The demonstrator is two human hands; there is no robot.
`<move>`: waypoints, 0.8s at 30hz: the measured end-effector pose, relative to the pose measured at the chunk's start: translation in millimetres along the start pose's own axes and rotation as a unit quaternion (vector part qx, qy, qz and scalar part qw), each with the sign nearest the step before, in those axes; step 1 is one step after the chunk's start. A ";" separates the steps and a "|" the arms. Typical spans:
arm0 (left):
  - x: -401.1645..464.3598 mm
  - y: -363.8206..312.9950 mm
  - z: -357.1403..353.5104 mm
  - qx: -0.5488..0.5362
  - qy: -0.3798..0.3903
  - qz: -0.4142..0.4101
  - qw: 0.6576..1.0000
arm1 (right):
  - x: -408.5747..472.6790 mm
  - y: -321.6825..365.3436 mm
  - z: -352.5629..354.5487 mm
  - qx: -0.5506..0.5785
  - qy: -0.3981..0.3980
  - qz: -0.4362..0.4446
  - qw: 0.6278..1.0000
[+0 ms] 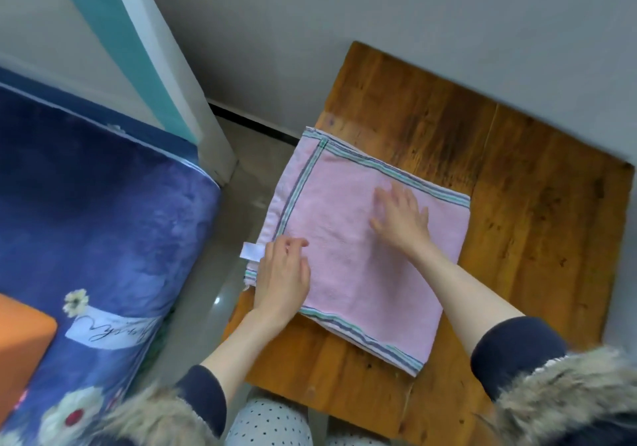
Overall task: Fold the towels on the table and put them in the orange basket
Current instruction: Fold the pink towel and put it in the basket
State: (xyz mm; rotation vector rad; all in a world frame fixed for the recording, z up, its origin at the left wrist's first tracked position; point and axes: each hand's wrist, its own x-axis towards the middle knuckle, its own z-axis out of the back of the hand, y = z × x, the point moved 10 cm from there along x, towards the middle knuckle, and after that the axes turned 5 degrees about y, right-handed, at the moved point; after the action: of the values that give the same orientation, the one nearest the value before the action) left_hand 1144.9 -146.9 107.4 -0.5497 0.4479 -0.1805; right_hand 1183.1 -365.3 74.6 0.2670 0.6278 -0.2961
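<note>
A pink towel [358, 238] with striped borders lies on a wooden counter [517, 204], already doubled at least once, its layered edges showing along the left side and the near corner. It sits as a tilted rectangle, its long axis running from the far left corner toward the near right corner, and its left edge hangs slightly past the counter's left side.

The right hand [401, 219] lies flat on the towel's upper middle, fingers straight and spread, palm pressing the cloth down. The left hand [282, 276] rests on the towel's left edge, just beside a white label [251, 250] that sticks out from the hem; its fingers are curled at that edge, but whether they pinch the cloth or only hold it down cannot be told.

The orange basket [20, 342] shows only as a corner at the far left, sitting on a bed with a blue flowered cover [103, 221], across a strip of floor from the counter and well apart from the towel. The left hand is the nearer of the two to it.

The next fold likely brings one end of the long axis over to the other, with the right palm serving as anchor, before the bundle travels leftward to the basket.
</note>
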 end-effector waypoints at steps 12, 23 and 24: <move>21.3 -36.9 -88.9 0.200 0.161 -0.076 0.964 | -74.0 -106.5 -59.0 0.062 0.005 -0.130 0.990; 13.7 -86.4 -129.4 0.236 0.189 -0.071 0.950 | -147.8 -160.8 -94.2 0.081 0.035 -0.195 0.977; 8.3 -88.1 -136.4 0.244 0.204 -0.081 0.944 | -153.7 -164.9 -97.1 0.081 0.042 -0.201 0.975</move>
State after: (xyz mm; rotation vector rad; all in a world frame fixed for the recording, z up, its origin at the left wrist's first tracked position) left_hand 1085.9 -286.4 48.4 -0.0524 0.7343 -0.5542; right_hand 955.3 -456.3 67.2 0.3092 0.7424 -0.7313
